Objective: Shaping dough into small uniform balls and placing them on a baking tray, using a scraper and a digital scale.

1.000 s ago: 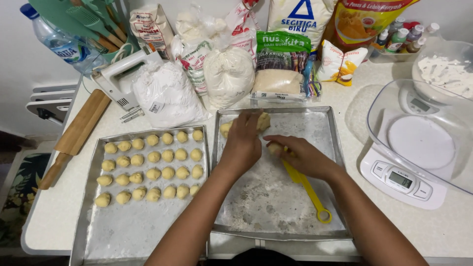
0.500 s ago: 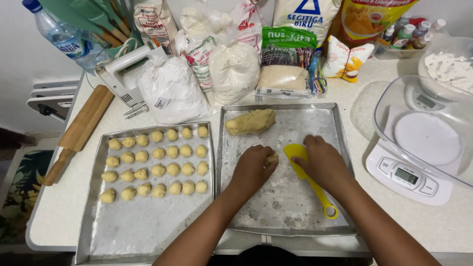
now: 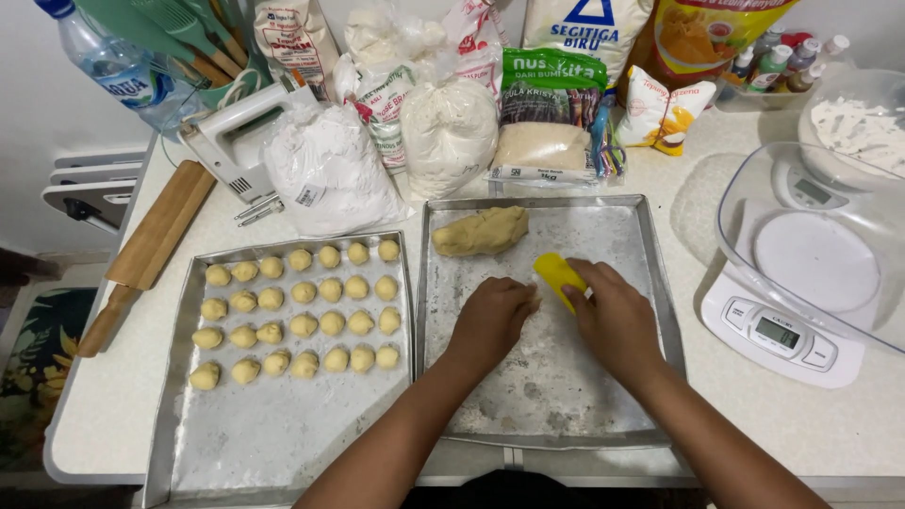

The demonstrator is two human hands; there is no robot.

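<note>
Lying along the counter's far left edge is a wooden rolling pin (image 3: 141, 250), and just right of it a metal tray (image 3: 273, 424) is carrying four rows of small dough balls (image 3: 304, 309). Sitting beside that tray is a second, floured tray (image 3: 650, 283), with a lump of dough (image 3: 481, 230) resting in its upper left corner, well apart from both hands. The left hand (image 3: 490, 320) is curling its fingers down onto the floured tray floor; whether it is pinching a bit of dough I cannot tell, since the fingertips are hidden. The right hand (image 3: 617, 320) is closing around a yellow scraper (image 3: 558, 276), whose blade is poking out toward the left hand. A kitchen scale (image 3: 782, 325) with a clear bowl is standing at the far right. Because the two hands are nearly touching, the scraper's edge could nick the left fingers, or a hard push could be sliding the tray against its neighbour and jostling the balls.
</note>
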